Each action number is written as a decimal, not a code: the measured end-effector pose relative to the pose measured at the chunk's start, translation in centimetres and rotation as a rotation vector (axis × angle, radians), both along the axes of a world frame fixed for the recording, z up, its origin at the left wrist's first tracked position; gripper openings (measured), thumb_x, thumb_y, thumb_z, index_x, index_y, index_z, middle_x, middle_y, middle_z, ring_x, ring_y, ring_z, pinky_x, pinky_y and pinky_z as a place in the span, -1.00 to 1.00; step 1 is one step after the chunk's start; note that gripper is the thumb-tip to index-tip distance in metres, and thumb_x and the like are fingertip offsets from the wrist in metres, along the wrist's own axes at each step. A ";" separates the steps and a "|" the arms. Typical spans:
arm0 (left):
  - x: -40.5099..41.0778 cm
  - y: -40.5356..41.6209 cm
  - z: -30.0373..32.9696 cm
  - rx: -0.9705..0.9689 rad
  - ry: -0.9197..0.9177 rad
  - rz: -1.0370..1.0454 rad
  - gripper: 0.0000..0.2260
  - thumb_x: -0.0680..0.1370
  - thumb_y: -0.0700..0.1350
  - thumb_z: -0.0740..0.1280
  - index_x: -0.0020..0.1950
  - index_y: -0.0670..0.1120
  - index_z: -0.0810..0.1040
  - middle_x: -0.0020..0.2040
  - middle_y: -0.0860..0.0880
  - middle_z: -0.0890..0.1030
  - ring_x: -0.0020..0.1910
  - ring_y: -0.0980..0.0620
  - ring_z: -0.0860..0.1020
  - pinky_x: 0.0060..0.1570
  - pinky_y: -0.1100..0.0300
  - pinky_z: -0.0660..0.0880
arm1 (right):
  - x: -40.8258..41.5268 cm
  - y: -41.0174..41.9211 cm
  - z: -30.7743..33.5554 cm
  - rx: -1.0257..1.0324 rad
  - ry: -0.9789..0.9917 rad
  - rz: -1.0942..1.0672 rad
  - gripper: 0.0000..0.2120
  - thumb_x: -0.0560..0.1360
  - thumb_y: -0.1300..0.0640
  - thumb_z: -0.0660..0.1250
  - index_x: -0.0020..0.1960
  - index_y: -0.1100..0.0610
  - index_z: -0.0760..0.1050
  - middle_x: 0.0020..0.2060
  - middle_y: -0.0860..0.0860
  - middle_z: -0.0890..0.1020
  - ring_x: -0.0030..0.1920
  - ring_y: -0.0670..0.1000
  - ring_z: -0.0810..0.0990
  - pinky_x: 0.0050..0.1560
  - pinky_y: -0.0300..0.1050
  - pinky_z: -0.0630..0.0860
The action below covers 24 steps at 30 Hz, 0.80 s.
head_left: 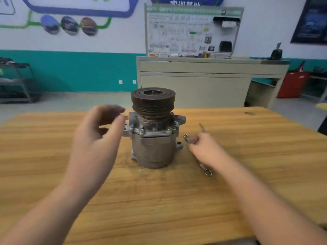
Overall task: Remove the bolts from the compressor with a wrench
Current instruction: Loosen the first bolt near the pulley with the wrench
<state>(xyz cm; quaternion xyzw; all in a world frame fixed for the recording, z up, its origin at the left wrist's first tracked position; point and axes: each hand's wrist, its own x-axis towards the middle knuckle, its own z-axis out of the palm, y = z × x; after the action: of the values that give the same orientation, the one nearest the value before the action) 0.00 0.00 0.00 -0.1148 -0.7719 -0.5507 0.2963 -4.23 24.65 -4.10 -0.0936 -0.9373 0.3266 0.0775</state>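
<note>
The compressor [153,147] stands upright on the wooden table [159,200], its dark ribbed pulley [153,101] on top. Small bolts [141,132] ring the flange under the pulley. My left hand [99,137] hovers at the compressor's left side, blurred, with its fingers loosely spread near a mounting ear and holding nothing. My right hand [206,149] is down on the table to the right of the compressor. Its fingertips pinch a wrench [187,138] whose ring end points at the housing. A second wrench [207,171] lies partly hidden under that hand.
A beige cabinet [203,85] with a training board [191,32] stands behind the table. A red container [292,85] is at the far right, and metal shelving [16,82] at the far left. A dark knot [249,113] marks the table's far right.
</note>
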 end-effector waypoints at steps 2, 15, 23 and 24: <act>0.0 3.6 0.8 -0.050 0.171 0.052 -0.82 0.58 -0.04 0.33 0.17 0.05 0.45 0.08 0.11 0.53 0.12 0.19 0.48 0.07 0.42 0.38 | -2.9 -0.9 -0.1 0.271 -0.205 -0.029 -0.83 0.60 0.13 0.22 0.09 0.17 0.53 0.02 0.15 0.62 0.06 0.15 0.60 -0.10 -0.16 0.44; -6.5 7.0 -4.9 -0.152 0.177 0.120 -0.05 0.34 0.31 0.37 0.58 0.01 0.01 0.54 0.01 0.16 0.54 0.06 0.12 0.50 0.27 0.06 | -4.9 1.8 0.1 -0.349 0.009 -0.020 -0.75 0.65 0.04 0.11 -0.06 0.18 0.44 -0.32 0.10 0.54 -0.44 -0.01 0.48 -0.44 -0.21 0.34; -7.2 7.1 -5.3 -0.068 0.257 0.083 -0.26 0.46 0.12 0.27 0.56 -0.10 0.09 0.48 -0.05 0.29 0.49 -0.01 0.26 0.48 0.15 0.18 | -1.3 0.2 3.8 -1.143 0.665 0.103 -0.85 0.65 0.14 0.15 -0.07 0.10 0.42 -0.45 0.07 0.61 -0.63 -0.06 0.39 -0.61 -0.30 0.27; -7.1 7.2 -5.3 -0.025 0.258 0.064 -0.30 0.47 0.11 0.26 0.54 -0.05 0.10 0.46 -0.03 0.29 0.47 0.01 0.28 0.48 0.14 0.21 | -1.1 0.0 3.8 -1.144 0.700 0.123 -0.87 0.65 0.15 0.14 -0.05 0.09 0.40 -0.44 0.06 0.61 -0.61 -0.06 0.41 -0.60 -0.30 0.29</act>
<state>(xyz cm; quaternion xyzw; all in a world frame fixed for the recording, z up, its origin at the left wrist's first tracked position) -7.15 7.17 -5.30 -0.1638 -0.7373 -0.5120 0.4092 -5.32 24.64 -0.29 0.0449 -0.5397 0.7868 0.2961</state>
